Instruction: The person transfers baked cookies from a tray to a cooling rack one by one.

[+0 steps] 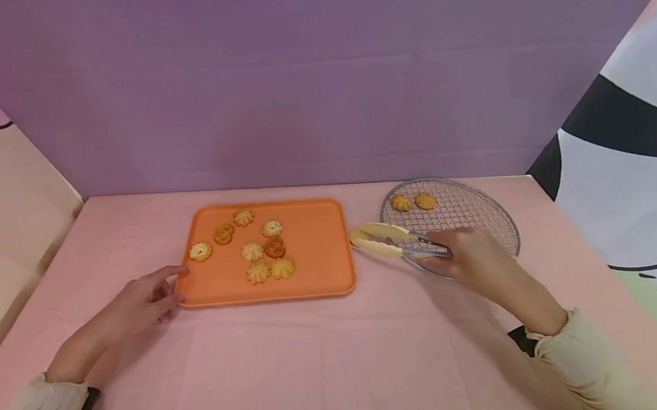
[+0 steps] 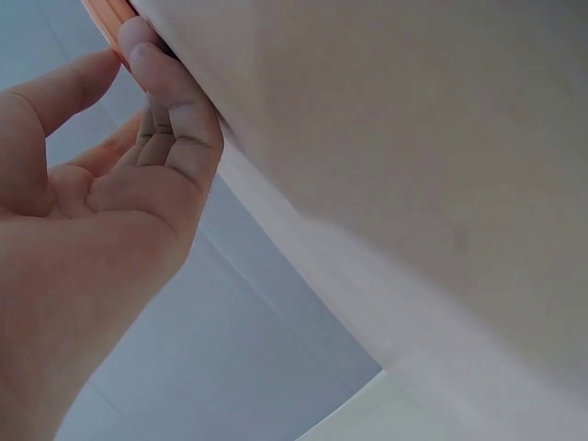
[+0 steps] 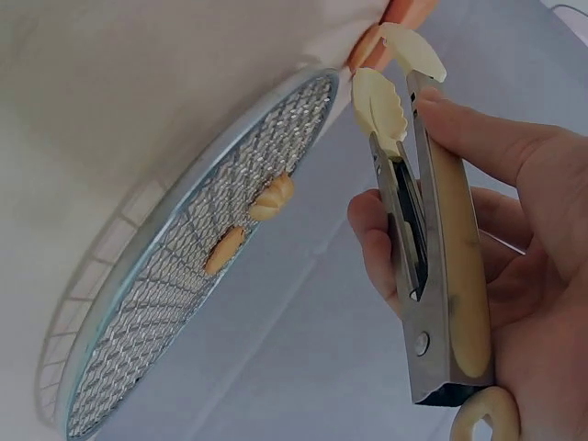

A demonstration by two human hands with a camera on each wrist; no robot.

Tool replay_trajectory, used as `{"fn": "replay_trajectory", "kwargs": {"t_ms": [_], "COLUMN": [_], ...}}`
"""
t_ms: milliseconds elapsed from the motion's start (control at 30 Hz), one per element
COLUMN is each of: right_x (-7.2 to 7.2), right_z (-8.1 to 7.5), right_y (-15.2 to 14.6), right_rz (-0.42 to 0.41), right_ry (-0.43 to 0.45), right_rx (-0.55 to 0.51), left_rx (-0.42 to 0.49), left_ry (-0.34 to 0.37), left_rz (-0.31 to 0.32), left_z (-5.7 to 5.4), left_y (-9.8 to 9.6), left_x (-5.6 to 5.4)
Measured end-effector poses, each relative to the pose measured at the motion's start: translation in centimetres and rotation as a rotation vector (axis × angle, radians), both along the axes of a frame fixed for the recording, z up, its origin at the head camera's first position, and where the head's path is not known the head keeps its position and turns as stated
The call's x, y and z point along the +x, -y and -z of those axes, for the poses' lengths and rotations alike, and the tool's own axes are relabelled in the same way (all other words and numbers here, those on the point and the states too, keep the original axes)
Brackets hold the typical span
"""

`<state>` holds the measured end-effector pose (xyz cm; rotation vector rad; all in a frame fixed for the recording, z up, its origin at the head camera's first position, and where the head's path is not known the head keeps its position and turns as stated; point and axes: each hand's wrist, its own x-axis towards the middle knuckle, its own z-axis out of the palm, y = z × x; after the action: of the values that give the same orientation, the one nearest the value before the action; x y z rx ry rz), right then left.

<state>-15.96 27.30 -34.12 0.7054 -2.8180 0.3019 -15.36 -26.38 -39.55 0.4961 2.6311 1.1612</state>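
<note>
An orange tray [image 1: 320, 245] lies on the pink tabletop with several small cookies on it, among them a pale star-shaped cookie [image 1: 252, 251] and a brown pretzel-shaped cookie [image 1: 275, 247]. My left hand [image 1: 142, 302] holds the tray's left rim between thumb and fingers; the left wrist view shows this hand [image 2: 119, 175] at the orange edge. In my right hand [image 1: 470, 260] I grip metal tongs [image 1: 385, 239] with cream tips, slightly apart by the tray's right edge. No cookie shows between the tips in the right wrist view, where the tongs [image 3: 432, 276] fill my fingers.
Right of the tray stands a round wire rack [image 1: 472, 211], partly under my right hand. A ridged cookie [image 1: 401, 202] and a flat round cookie [image 1: 426, 201] lie at its far left. A purple backdrop [image 1: 317, 87] rises behind the table.
</note>
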Motion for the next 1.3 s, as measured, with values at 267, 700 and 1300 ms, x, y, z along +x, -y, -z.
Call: {"fn": "replay_trajectory", "kwargs": {"t_ms": [267,700,1300], "right_x": [-0.3,-0.5,-1.0], "right_z": [0.3,0.5,-0.7], "right_y": [0.3,-0.2,-4.5], "right_rz": [-0.034,-0.011,0.074], "right_ry": [-0.092,-0.211,-0.224], "right_rx": [0.031,0.023,-0.099], "left_rx": [-0.012,-0.012,-0.002], "left_ry": [0.008,0.002,0.011], "left_rz": [0.006,0.001,0.005], "left_z": [-0.4,-0.5,-0.4], "left_y": [-0.1,-0.2,-0.1], "left_x": [0.0,0.1,0.1]}}
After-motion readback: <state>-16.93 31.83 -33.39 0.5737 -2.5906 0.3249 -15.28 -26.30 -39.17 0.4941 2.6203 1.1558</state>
